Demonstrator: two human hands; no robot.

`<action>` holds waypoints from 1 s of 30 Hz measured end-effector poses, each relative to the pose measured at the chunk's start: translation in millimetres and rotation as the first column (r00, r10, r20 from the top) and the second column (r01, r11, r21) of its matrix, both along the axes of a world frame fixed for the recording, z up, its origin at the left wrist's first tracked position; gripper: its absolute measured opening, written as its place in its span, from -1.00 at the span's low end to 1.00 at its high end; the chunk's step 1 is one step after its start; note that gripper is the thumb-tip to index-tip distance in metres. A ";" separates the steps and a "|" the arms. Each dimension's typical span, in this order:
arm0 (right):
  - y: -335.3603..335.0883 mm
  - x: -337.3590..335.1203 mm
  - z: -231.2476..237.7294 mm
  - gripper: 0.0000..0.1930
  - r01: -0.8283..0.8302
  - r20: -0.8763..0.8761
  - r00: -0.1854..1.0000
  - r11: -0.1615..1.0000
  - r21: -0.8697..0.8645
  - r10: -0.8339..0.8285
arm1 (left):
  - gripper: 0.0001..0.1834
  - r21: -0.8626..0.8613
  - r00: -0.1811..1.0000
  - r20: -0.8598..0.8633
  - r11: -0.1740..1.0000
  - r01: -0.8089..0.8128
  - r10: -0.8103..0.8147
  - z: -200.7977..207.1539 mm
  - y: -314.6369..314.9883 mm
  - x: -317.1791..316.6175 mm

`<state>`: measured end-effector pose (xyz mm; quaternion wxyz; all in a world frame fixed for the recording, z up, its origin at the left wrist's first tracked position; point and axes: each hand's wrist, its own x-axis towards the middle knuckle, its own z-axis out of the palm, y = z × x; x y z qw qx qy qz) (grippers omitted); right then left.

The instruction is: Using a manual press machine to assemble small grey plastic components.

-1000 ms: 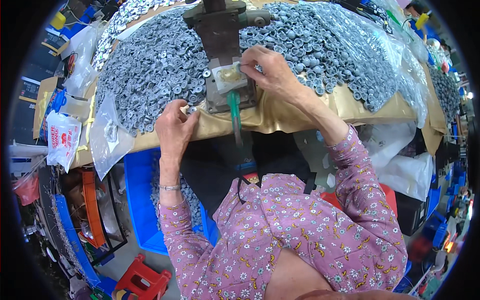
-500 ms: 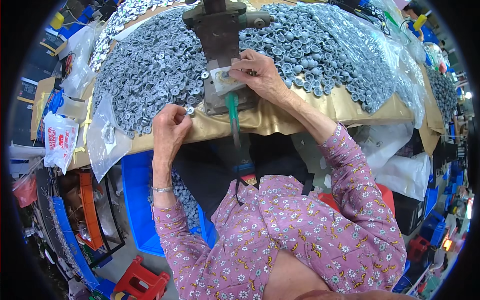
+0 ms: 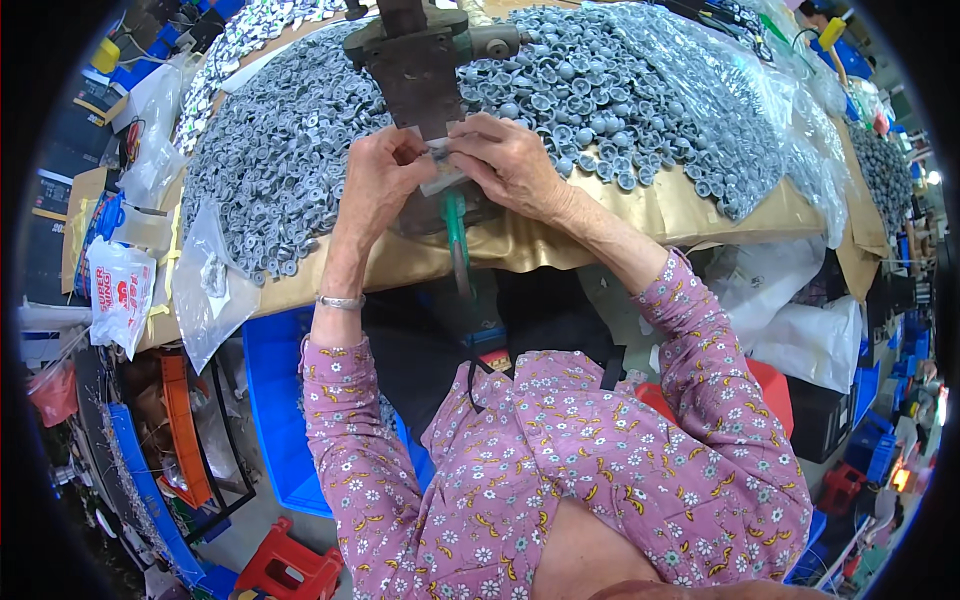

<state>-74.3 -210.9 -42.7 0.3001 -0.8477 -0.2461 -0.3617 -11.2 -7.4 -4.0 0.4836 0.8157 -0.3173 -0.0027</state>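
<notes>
A dark metal hand press (image 3: 415,85) stands at the table's edge. Below its ram lies a small whitish plate (image 3: 443,180). My left hand (image 3: 380,180) is closed in a pinch at the plate's left side, its fingertips at a small grey plastic part (image 3: 439,153). From the right, my right hand (image 3: 510,165) reaches to the same spot, thumb and fingers bent together; what they pinch is hidden. The green lever-like piece (image 3: 455,220) of the press points down toward me.
Round grey disc-like parts (image 3: 290,140) are heaped on the left, grey cup-shaped parts (image 3: 590,90) on the right. Clear plastic sheeting (image 3: 740,120) covers more at the right. A blue bin (image 3: 275,410) stands below the table's left side; a red stool (image 3: 290,565) is on the floor.
My left hand has moved from the table's front edge up and right to the plate under the press. My right hand stays by the plate, its fingers slightly shifted.
</notes>
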 end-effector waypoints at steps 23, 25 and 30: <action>19.4 -3.9 208.0 -0.56 -0.756 0.423 0.651 0.486 0.439 0.630 | -0.80 0.172 0.988 -0.121 0.978 0.115 -0.095 21.1 5.7 12.8; 19.0 13.2 225.4 -0.57 -0.664 0.362 0.743 0.555 0.502 0.562 | -0.81 0.111 0.989 -0.096 0.986 0.123 -0.112 8.7 14.6 19.9; -51.7 121.2 228.7 -0.64 -0.099 -0.080 0.980 0.795 0.599 0.182 | -0.82 0.051 0.977 -0.083 0.978 0.200 -0.196 1.3 -1.1 25.4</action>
